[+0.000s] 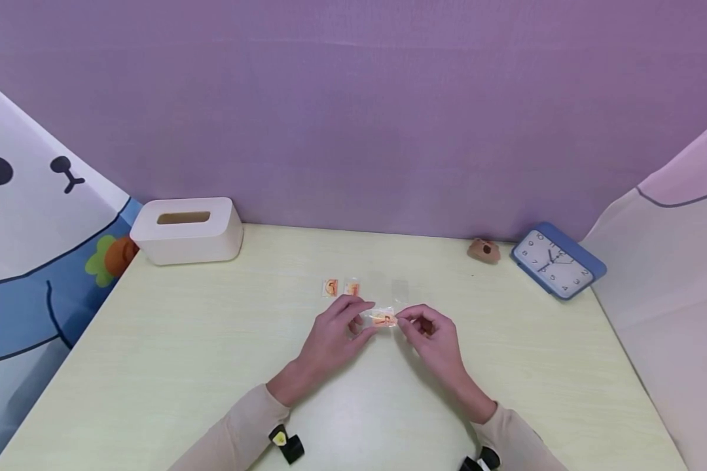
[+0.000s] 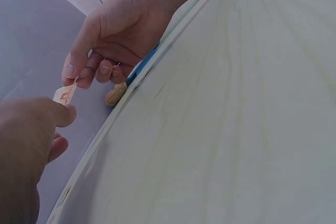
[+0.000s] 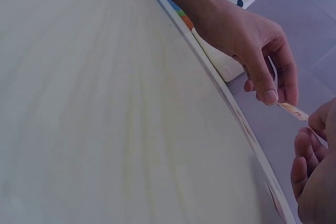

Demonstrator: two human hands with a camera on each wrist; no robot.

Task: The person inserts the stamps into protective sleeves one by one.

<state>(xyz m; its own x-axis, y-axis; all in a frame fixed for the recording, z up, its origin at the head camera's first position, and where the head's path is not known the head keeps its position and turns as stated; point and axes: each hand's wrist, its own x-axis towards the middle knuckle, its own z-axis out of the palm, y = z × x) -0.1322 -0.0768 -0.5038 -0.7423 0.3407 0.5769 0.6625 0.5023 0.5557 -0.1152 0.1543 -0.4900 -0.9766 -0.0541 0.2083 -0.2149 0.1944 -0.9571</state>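
Observation:
A small clear plastic sleeve with an orange-printed card [image 1: 384,319] in it is held a little above the table between both hands. My left hand [image 1: 336,330] pinches its left end between thumb and fingers. Thumb and forefinger of my right hand [image 1: 433,337] pinch the right end, the other fingers curled in. In the right wrist view, the orange-printed piece [image 3: 294,111] stretches tilted from one hand's fingertips to the other's. Just beyond the left hand lie two similar sleeved cards [image 1: 330,288], the right one close to its knuckles. Behind the held piece lies a clear sleeve [image 1: 400,290].
On the pale table [image 1: 565,366], a white tissue box [image 1: 188,239] stands at the back left. A small brown animal-shaped object [image 1: 484,250] and a blue-framed clock [image 1: 556,261] are at the back right. A purple cloth [image 1: 353,131] hangs behind the table.

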